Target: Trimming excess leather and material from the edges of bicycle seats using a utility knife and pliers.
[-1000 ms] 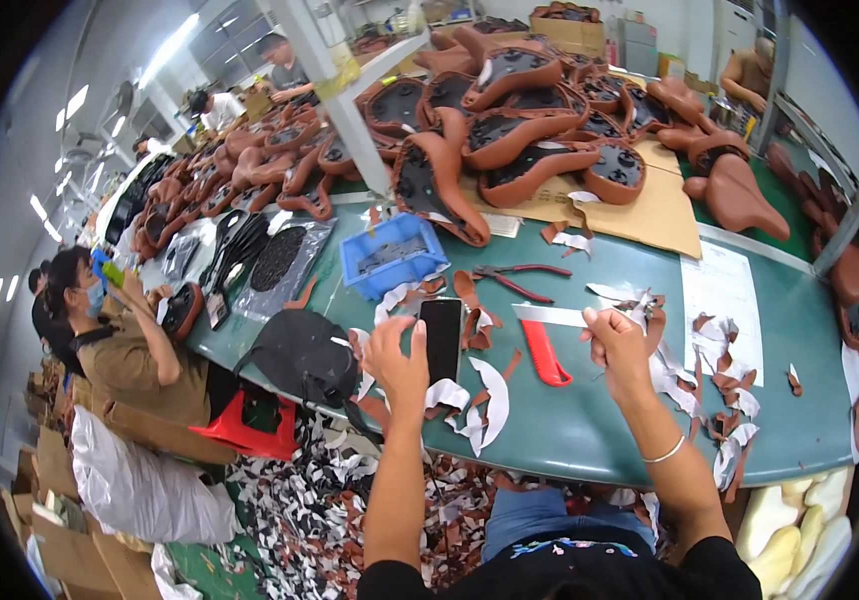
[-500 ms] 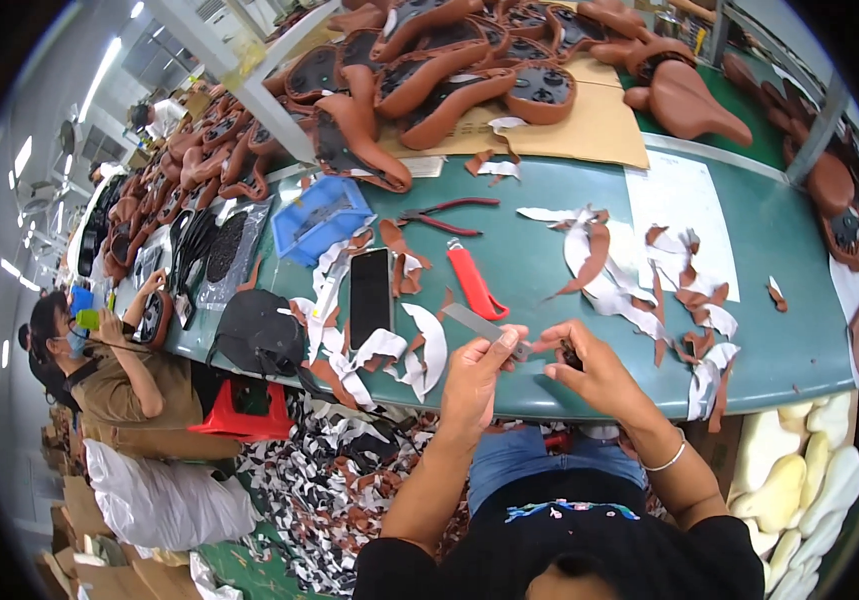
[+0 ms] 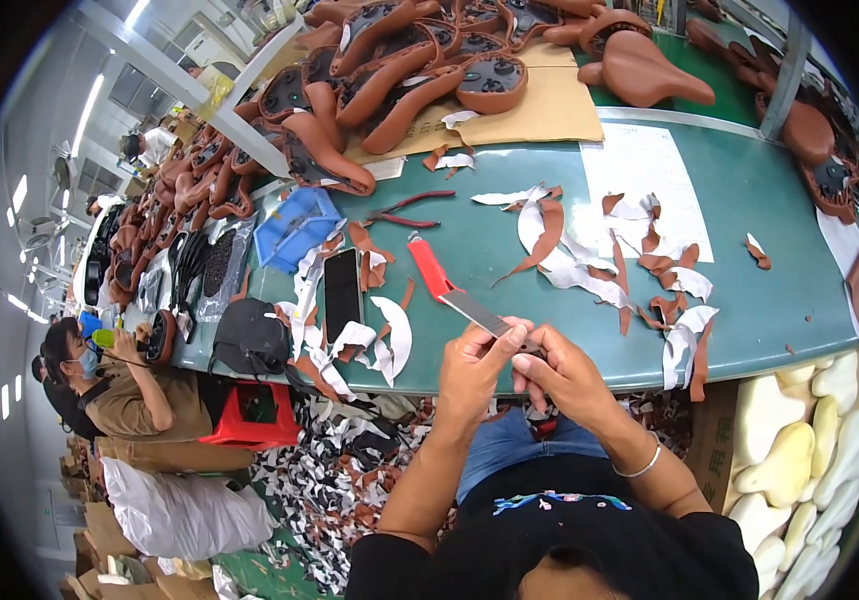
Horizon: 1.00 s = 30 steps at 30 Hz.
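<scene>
Above the near table edge, my left hand [image 3: 474,368] pinches a long grey snap-off knife blade [image 3: 477,313] between thumb and fingers. The blade points up and to the left. Close against it, my right hand [image 3: 564,372] has its fingers bent round a small dark piece [image 3: 533,349] at the blade's lower end, mostly covered by the fingers. Just beyond the blade's tip lies a red utility knife handle [image 3: 428,266] on the green table [image 3: 469,225]. Red-handled pliers [image 3: 411,212] rest farther back.
Brown and white trimmings [image 3: 549,240] lie about the table. At left are a black phone [image 3: 343,293], a blue bin [image 3: 297,228] and a black bag [image 3: 251,335]. Brown bicycle saddles [image 3: 389,100] are piled at the back. A co-worker [image 3: 129,395] sits at far left.
My hands have come together; the dark piece in my right hand now meets the blade's lower end. The table and its things appear shifted left and slightly up as the view moved.
</scene>
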Available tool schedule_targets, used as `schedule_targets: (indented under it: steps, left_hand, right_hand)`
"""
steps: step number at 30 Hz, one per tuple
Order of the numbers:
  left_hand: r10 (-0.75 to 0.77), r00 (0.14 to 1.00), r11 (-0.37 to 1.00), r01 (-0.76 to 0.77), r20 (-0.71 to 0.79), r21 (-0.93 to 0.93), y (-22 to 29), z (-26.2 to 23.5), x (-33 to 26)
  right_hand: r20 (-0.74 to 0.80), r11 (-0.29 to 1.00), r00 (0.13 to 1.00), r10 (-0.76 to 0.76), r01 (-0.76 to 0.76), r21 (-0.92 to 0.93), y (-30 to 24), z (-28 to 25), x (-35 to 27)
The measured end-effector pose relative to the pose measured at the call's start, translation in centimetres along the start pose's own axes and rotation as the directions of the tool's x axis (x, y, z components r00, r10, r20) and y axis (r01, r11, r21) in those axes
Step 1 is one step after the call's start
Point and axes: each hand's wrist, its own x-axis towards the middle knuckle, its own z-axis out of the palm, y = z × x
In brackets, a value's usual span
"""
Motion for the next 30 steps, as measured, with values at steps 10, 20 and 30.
schedule_targets:
  steps: [10,20,30]
  left_hand:
    - [0.046,0.998,0.998,-0.045,0.036,-0.050,0.2,0.0,0.5]
    - [-0.037,0.991,0.999,0.034,0.128,0.024,0.2,-0.2,3.2]
    - [0.647,0.679,0.212,0.279,-0.348,0.937,-2.9,-6.8,11.2]
  right_hand:
    - [0.034,0.996,0.999,0.006,-0.009,0.084,-0.5,-0.1,-0.2]
    - [-0.022,0.985,0.999,-0.030,0.026,-0.172,-0.7,-1.6,1.1]
    - [-0.317,0.879,0.935,0.159,0.012,0.477,1.1,-3.1,2.0]
